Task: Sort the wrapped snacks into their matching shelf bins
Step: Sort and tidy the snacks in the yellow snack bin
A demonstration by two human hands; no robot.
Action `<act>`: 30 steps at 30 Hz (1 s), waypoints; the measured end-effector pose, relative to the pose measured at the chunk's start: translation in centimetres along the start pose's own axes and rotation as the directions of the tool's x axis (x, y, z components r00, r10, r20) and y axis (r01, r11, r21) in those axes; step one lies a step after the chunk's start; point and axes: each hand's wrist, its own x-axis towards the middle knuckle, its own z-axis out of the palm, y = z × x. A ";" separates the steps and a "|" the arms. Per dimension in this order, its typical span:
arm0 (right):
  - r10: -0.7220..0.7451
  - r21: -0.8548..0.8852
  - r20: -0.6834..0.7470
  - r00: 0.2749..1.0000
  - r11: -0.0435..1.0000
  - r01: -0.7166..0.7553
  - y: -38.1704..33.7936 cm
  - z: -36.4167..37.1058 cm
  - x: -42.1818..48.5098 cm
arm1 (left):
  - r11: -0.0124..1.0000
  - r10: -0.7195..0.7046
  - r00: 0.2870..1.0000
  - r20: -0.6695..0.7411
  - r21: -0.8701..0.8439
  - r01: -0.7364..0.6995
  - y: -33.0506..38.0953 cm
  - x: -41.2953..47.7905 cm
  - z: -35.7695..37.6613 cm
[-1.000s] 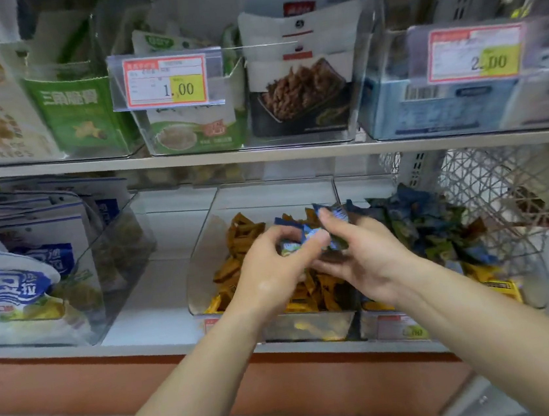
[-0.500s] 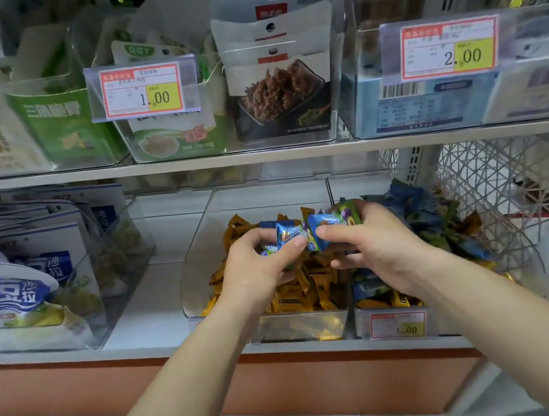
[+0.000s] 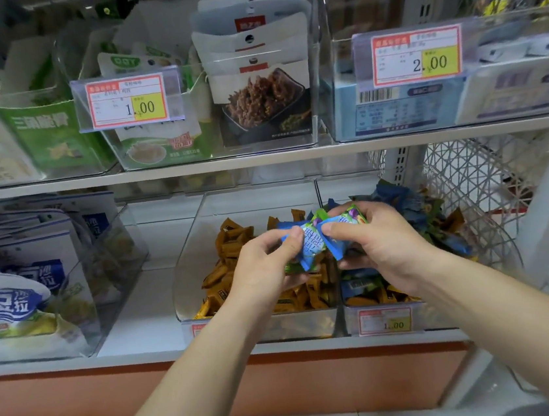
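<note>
Both my hands hold small blue and green wrapped snacks above the lower shelf bins. My left hand (image 3: 266, 267) pinches blue wrapped snacks (image 3: 307, 250) between thumb and fingers. My right hand (image 3: 376, 240) grips a blue and green wrapped snack (image 3: 345, 222) touching the left bunch. Below my left hand, a clear bin (image 3: 190, 258) holds several orange-brown wrapped snacks (image 3: 233, 246). Under my right hand, a second clear bin (image 3: 381, 318) holds blue and green wrappers (image 3: 398, 197) mixed with some orange ones (image 3: 456, 221).
White pouches fill a clear bin (image 3: 115, 267) at the left. The upper shelf (image 3: 260, 159) carries bins of bagged snacks with 1.00 and 2.00 price tags. A white mesh basket (image 3: 481, 177) stands at the right. The shelf front edge (image 3: 146, 355) runs below the bins.
The camera has come closer to the shelf. Both hands have stayed together over the seam between the two bins, turning the blue and green wrappers so more green shows in the right hand.
</note>
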 end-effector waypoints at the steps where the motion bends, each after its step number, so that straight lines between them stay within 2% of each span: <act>1: 0.007 0.000 -0.023 1.000 1.000 -0.007 0.1 -0.2 -0.1 | 1.000 -0.014 1.000 -0.006 -0.001 0.014 0.0 0.0 0.3; 4: 0.051 0.000 -0.027 0.998 0.999 -0.051 0.2 -1.1 -0.4 | 1.000 0.013 0.999 -0.032 0.020 -0.013 0.0 0.1 0.7; 10: 0.048 0.092 0.156 0.987 0.994 -0.063 0.6 -2.3 -1.2 | 0.990 0.137 0.989 -0.049 0.034 -0.136 -0.2 0.3 3.0; 14: 0.050 0.140 0.096 0.994 0.988 -0.063 0.2 -2.9 -1.4 | 0.990 0.041 0.995 -0.092 -0.133 -0.053 0.2 0.7 4.9; 17: 0.035 0.174 0.108 0.993 0.983 -0.054 0.0 -4.0 -1.3 | 0.995 0.012 0.999 -0.050 -0.096 -0.017 0.3 1.0 6.0; 22: 0.000 0.106 0.075 0.997 0.994 -0.008 -0.2 -5.2 -0.5 | 0.999 0.044 0.998 0.044 -0.022 -0.043 0.3 1.2 7.2; 23: -0.022 0.061 0.050 0.999 0.998 0.019 -0.1 -5.4 -0.2 | 0.998 0.055 0.997 0.057 0.021 -0.057 0.4 1.4 6.9; 25: -0.160 -0.188 -0.049 0.986 0.971 0.148 0.3 -6.1 0.7 | 0.966 0.149 0.989 0.021 0.210 -0.150 0.2 1.9 5.2; 27: -0.346 -0.490 -0.112 0.931 0.835 0.251 0.3 -6.9 1.7 | 0.800 0.317 0.948 -0.011 0.540 -0.261 0.0 2.7 2.5; 28: -0.371 -0.591 -0.126 0.920 0.773 0.231 0.2 -7.4 2.4 | 0.691 0.361 0.933 -0.008 0.674 -0.261 -0.2 3.0 1.1; 30: -0.235 -0.747 -0.158 0.959 0.663 0.039 -0.5 -8.0 4.0 | 0.545 0.335 0.942 -0.008 0.817 -0.187 -0.6 3.6 -1.3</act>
